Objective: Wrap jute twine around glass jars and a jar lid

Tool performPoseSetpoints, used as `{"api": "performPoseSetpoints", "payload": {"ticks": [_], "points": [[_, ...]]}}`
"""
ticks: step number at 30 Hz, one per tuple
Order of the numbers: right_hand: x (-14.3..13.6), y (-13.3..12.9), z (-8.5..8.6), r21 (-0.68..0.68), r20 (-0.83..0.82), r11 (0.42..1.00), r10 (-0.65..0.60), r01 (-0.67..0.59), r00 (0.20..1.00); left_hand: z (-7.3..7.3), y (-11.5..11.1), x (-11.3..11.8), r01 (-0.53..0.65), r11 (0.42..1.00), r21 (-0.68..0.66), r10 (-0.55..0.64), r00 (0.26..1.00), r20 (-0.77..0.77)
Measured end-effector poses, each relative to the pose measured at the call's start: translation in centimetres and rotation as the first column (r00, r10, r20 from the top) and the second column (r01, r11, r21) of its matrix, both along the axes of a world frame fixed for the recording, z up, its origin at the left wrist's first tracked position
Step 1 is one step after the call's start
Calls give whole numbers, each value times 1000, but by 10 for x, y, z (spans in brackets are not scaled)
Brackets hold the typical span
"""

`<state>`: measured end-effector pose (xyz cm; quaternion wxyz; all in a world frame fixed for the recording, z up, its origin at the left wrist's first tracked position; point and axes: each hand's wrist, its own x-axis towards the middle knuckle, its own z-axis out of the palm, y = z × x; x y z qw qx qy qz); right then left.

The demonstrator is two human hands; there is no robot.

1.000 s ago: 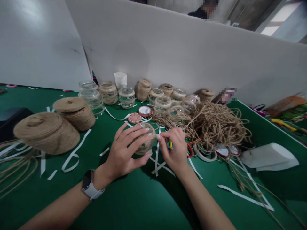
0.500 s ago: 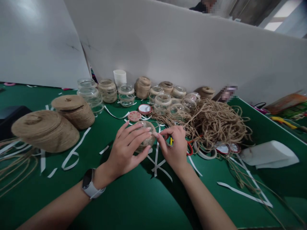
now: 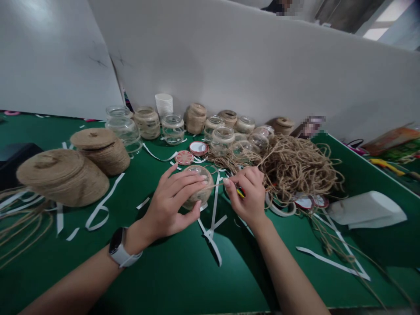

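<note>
Under my left hand (image 3: 175,199) is a small glass jar (image 3: 206,188), its fingers curved over the side and top. Part of the jar is hidden by that hand. My right hand (image 3: 246,192) pinches a strand of jute twine (image 3: 218,185) that runs taut from the jar's right side. White paper strips (image 3: 215,205) lie on the green table right of the jar. Just behind it sit a red patterned jar lid (image 3: 184,157) and a lid with its white inside up (image 3: 198,148).
A big tangle of jute twine (image 3: 300,168) lies at right, near a paper roll (image 3: 367,210). Twine-covered jars (image 3: 62,177) stand at left. Several glass jars (image 3: 223,140) and stacked white cups (image 3: 164,104) line the back, before a grey partition (image 3: 229,57).
My right hand has moved to the right, away from the jar, drawing the twine out straight. The white strips beside the jar have shifted. My left hand stays on the jar.
</note>
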<state>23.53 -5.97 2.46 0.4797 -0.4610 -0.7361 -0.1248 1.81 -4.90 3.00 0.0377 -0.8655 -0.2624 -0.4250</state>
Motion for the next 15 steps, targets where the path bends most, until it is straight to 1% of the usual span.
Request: {"api": "performPoseSetpoints", "payload": {"ticks": [5, 7, 11, 15], "points": [[-8, -3, 0, -15, -55, 999, 32, -33, 998, -3, 0, -3, 18, 1000, -4, -18, 1000, -15], [-9, -4, -1, -21, -59, 999, 34, -35, 998, -5, 0, -4, 1, 999, 32, 0, 999, -36], [-10, -4, -1, -22, -75, 999, 36, -38, 997, -8, 0, -5, -28, 987, 159, 40, 997, -71], [-12, -5, 1, -11, -101, 1000, 10, -12, 995, -8, 0, -7, -32, 981, 192, 41, 998, -45]]}}
